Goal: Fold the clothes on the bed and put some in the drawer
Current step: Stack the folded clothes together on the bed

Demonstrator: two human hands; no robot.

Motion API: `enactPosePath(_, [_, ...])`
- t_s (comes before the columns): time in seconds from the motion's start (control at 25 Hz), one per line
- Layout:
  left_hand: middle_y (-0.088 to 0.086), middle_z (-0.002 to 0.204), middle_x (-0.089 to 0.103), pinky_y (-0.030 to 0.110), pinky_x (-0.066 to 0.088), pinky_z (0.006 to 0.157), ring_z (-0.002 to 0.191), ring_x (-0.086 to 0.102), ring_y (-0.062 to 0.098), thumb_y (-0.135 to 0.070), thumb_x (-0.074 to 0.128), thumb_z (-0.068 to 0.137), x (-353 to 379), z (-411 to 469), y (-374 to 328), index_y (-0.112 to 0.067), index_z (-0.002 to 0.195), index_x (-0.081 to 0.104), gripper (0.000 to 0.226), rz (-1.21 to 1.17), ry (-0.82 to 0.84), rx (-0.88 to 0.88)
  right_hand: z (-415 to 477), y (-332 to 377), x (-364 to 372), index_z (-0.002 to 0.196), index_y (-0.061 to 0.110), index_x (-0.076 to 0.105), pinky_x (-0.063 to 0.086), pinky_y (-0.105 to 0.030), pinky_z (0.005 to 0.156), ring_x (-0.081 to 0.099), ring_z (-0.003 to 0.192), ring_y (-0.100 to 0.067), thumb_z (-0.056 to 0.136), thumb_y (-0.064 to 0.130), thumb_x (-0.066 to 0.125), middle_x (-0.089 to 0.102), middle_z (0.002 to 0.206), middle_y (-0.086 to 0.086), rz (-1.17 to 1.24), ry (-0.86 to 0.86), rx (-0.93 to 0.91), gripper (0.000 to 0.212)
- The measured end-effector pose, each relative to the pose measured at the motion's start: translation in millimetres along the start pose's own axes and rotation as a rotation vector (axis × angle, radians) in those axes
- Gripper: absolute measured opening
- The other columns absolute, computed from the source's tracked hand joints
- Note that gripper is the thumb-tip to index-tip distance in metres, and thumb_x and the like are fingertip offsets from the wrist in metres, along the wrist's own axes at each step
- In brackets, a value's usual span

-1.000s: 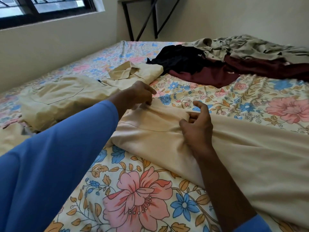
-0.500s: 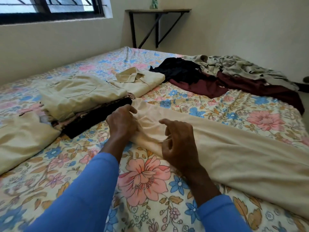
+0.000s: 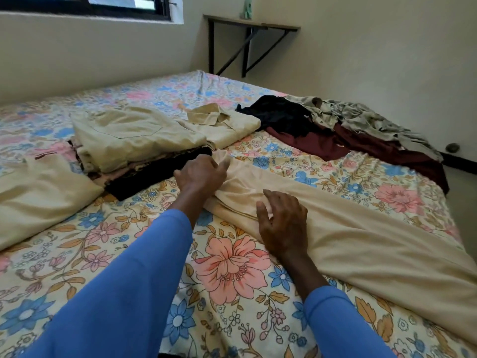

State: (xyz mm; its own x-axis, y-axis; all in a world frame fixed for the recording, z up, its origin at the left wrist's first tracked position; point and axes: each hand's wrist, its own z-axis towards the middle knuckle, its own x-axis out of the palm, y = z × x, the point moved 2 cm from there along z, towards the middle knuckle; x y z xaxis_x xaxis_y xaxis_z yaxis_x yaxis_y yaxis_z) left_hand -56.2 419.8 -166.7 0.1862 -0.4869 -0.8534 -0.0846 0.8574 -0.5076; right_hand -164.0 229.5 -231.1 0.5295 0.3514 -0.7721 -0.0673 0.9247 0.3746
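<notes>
bed (image 3: pixel 77 267) with floral sheet fills the view. cream garment (image 3: pixel 361 241) lies stretched across the sheet, running from frame centre out toward 4 o'clock, its near end bunched at centre. left hand (image 3: pixel 200 175) sits palm down on that bunched end, fingers curled together and pinching a fold of the cream fabric at its 1 o'clock edge. right hand (image 3: pixel 282 220) rests on the same garment just at 4 o'clock of the left hand, fingers spread apart and slightly bent, flat on the cloth, not clamped on anything. both arms in blue sleeves (image 3: pixel 124 293). folded stack (image 3: pixel 134 143) at 10 o'clock of the left hand: beige piece on top, dark pieces beneath, the dark bottom edge just beside the left hand; cannot tell whether they touch. folded collared shirt (image 3: pixel 222 125) at 12 o'clock of the left hand, touching the stack's right side. another folded cream piece (image 3: pixel 38 192) at the 9 o'clock edge of the frame. unfolded pile (image 3: pixel 335 127) at 1 o'clock: black, maroon and grey-patterned clothes heaped together, well apart from both hands. wall shelf (image 3: pixel 253 23) at 12 o'clock carries a small green item, too small to identify. window (image 3: pixel 85 6) at 11 o'clock.
</notes>
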Motion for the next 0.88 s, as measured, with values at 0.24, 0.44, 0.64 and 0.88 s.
enactPosePath(0.24, [-0.003, 0.115, 0.074, 0.038, 0.045, 0.099, 0.116, 0.065, 0.024, -0.045, 0.073, 0.091, 11, 18, -14, -0.038, 0.105, 0.073, 0.016, -0.300, -0.051, -0.067, -4, 3, 6, 0.151, 0.018, 0.050, 0.023, -0.052, 0.121, 0.039, 0.147, -0.022, 0.101, 0.055, 0.031, 0.053, 0.154, 0.000, -0.184, 0.072, -0.069, 0.065])
enactPosePath(0.44, [0.008, 0.118, 0.071, 0.037, 0.048, 0.091, 0.110, 0.067, 0.031, -0.055, 0.059, 0.100, 34, 19, -14, -0.026, 0.118, 0.068, 0.035, -0.172, -0.199, -0.066, -5, 4, 7, 0.160, 0.019, 0.036, 0.011, -0.057, 0.125, 0.025, 0.156, -0.024, 0.095, 0.047, 0.031, 0.036, 0.166, -0.004, -0.261, 0.126, -0.106, 0.070])
enactPosePath(0.64, [0.013, 0.119, 0.064, 0.047, 0.045, 0.089, 0.100, 0.067, 0.035, -0.079, 0.053, 0.088, 33, 19, -3, -0.021, 0.134, 0.051, 0.074, 0.235, -0.184, 0.140, 0, 3, 12, 0.164, 0.026, 0.026, -0.008, -0.060, 0.124, 0.008, 0.160, -0.024, 0.098, 0.071, 0.012, 0.023, 0.171, 0.001, -0.333, 0.287, -0.083, 0.081])
enactPosePath(0.88, [0.008, 0.134, 0.057, 0.051, 0.036, 0.100, 0.118, 0.057, 0.031, -0.072, 0.046, 0.096, 25, -44, -29, -0.024, 0.127, 0.064, 0.060, 0.223, -0.292, 0.479, 3, 0, -23, 0.164, 0.025, 0.020, -0.010, -0.056, 0.125, 0.003, 0.160, -0.016, 0.090, 0.076, 0.011, 0.014, 0.173, 0.004, -0.078, 0.303, 0.046, 0.091])
